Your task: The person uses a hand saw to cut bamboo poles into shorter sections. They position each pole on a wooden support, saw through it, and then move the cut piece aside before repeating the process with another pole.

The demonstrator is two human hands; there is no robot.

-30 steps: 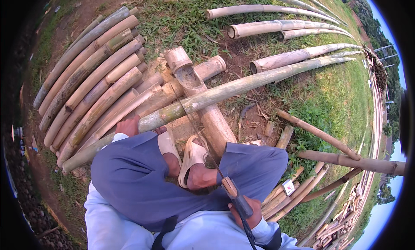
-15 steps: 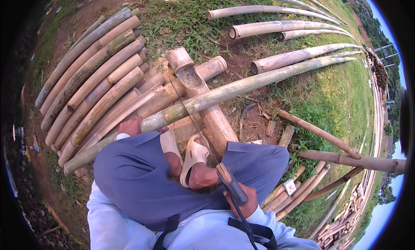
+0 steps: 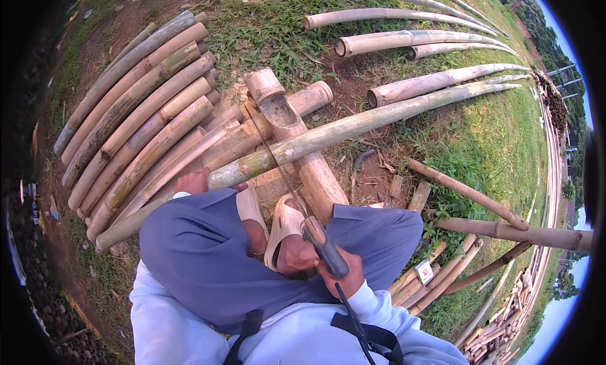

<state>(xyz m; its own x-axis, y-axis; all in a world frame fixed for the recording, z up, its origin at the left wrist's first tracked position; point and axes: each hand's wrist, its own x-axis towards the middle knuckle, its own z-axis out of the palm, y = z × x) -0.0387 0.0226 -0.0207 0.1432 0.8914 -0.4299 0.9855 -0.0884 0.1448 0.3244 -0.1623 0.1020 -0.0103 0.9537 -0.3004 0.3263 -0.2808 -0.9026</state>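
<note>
A long greenish bamboo pole (image 3: 366, 120) lies slantwise across a thick notched bamboo log (image 3: 317, 179). My left hand (image 3: 194, 181) is closed round the pole near its lower left part, beside my left knee, which hides some of the fingers. In my right hand (image 3: 345, 275) is a hand saw (image 3: 326, 247), gripped by its dark handle. Its thin blade crosses the pole at a steep angle, touching it to the right of my left hand, and the tip reaches past the far side. My sandalled feet are by the log, just below the pole.
A row of cut bamboo pieces (image 3: 129, 112) lies at the left. More long poles (image 3: 435, 38) stretch away over the grass at the upper right. Bamboo props (image 3: 470, 194) and a small white box (image 3: 423, 272) are to my right. A dark cord (image 3: 353, 321) hangs beside my right hand.
My right hand and the saw have moved forward and to the left, sliding the blade farther across the pole. My left hand and the pole stay nearly in place.
</note>
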